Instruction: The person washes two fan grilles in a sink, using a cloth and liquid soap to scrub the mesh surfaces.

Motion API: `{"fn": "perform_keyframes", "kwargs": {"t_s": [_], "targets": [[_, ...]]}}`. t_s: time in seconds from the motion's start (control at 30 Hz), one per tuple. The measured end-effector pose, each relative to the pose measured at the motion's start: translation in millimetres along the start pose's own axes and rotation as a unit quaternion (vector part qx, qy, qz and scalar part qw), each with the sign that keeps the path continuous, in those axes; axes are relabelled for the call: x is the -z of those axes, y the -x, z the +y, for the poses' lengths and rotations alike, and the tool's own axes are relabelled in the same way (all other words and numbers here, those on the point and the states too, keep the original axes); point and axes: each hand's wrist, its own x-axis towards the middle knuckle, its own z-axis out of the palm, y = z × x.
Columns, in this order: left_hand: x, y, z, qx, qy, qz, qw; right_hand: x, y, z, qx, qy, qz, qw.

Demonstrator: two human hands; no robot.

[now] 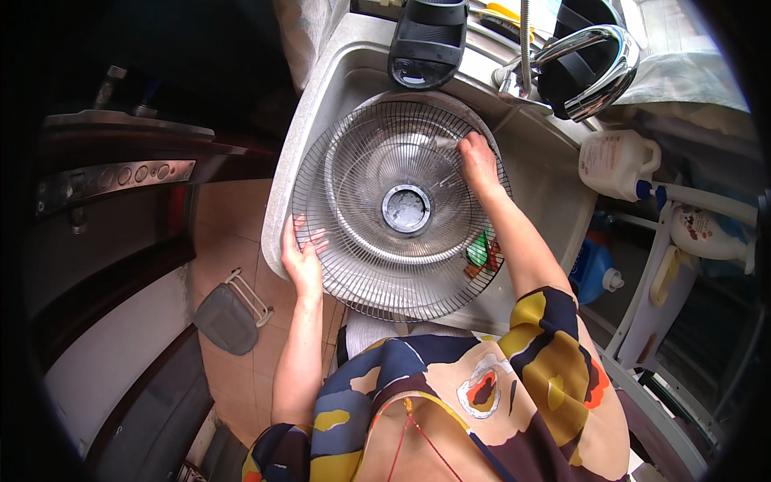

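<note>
A round wire fan grille (pixel 373 289) with a ring-shaped hub lies over a shiny metal basin (pixel 355 232) inside the stone-like sink (pixel 536 175). My left hand (pixel 303 259) grips its left rim, fingers reaching through the wires. On the upper right of the grille, my right hand (pixel 479 159) pinches a small whitish piece, possibly a cloth (pixel 446 143), against the wires. Its fingertips are partly hidden. Through the grille's lower right shows a green item (pixel 477 248) with something red beside it; what they are is unclear.
A black slide sandal (pixel 427 45) rests on the sink's back edge, near a chrome faucet (pixel 602 72). Right of the sink are a white jug (pixel 608 162) and a blue bottle (pixel 596 271). A grey-seated folding stool (pixel 229 319) stands on the tiled floor at left.
</note>
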Motion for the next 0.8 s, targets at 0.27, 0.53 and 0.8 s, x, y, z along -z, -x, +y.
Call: {"fn": "perform_keyframes", "kwargs": {"t_s": [0.27,0.53,0.8], "targets": [[9,4,-1,0.003,-0.015,0.018,1.000,-16,41,-83,0.135,-0.166,-0.056,0.975],[2,1,-4,-0.004,-0.006,0.014,1.000,-25,-21,-27,-0.024,-0.117,-0.013,0.993],[9,7,1,0.004,-0.017,0.034,0.999,-21,-6,-89,0.068,-0.214,-0.130,0.966]]}}
